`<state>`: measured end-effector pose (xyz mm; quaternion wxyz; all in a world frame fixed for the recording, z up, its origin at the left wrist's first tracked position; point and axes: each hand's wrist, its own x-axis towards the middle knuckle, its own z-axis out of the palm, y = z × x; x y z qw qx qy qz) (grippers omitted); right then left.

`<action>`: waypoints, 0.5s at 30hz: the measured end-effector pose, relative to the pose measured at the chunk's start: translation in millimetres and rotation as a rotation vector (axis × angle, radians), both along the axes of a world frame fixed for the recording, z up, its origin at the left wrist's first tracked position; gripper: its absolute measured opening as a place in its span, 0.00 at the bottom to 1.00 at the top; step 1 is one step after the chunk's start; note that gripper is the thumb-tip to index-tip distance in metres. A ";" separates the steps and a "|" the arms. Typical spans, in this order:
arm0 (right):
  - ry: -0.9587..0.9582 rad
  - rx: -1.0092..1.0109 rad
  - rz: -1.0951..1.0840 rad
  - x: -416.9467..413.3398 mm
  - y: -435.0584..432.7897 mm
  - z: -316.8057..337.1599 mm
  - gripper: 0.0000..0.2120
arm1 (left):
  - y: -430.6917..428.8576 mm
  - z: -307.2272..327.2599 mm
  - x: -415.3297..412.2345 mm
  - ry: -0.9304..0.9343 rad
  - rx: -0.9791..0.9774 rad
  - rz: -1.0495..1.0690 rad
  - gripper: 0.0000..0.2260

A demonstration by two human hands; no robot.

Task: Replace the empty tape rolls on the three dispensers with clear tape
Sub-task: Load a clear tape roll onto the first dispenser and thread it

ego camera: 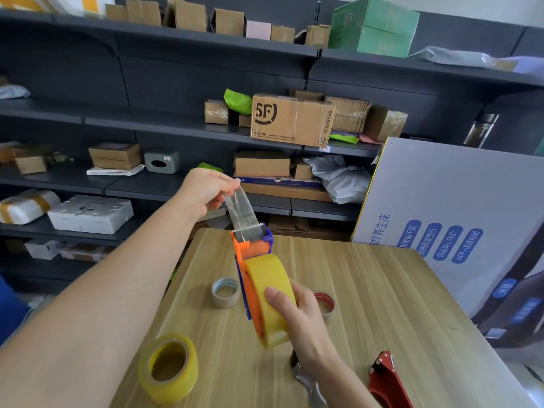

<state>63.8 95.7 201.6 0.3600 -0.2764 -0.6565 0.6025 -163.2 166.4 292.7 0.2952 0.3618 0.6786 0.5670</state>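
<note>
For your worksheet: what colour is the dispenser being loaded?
Orange with blue trim, dispenser, head view.

"SF" and "SF EXPRESS" on cardboard box [290,120], "APP" on white board [447,201]

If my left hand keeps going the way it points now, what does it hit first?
Likely the flat brown parcel on the shelf beyond the table; the left hand points up and away, though depth is unclear.

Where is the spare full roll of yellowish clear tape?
The spare yellowish clear tape roll lies on the wooden table's near-left corner, under the left forearm.
</note>
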 end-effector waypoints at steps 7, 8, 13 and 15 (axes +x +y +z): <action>0.027 -0.033 0.184 15.9 -1.0 10.6 0.08 | 3.4 6.6 -5.9 -0.048 -0.009 0.067 0.03; 0.025 -0.046 0.195 16.9 -1.8 13.1 0.08 | 3.7 5.8 -7.4 -0.058 -0.016 0.079 0.03; 0.001 -0.097 0.169 14.0 -3.3 10.1 0.10 | 4.6 -2.1 -3.8 -0.083 -0.019 0.055 0.05; -0.025 -0.158 0.131 13.1 -7.2 10.7 0.12 | 4.1 -4.9 -1.4 -0.093 -0.018 0.038 0.03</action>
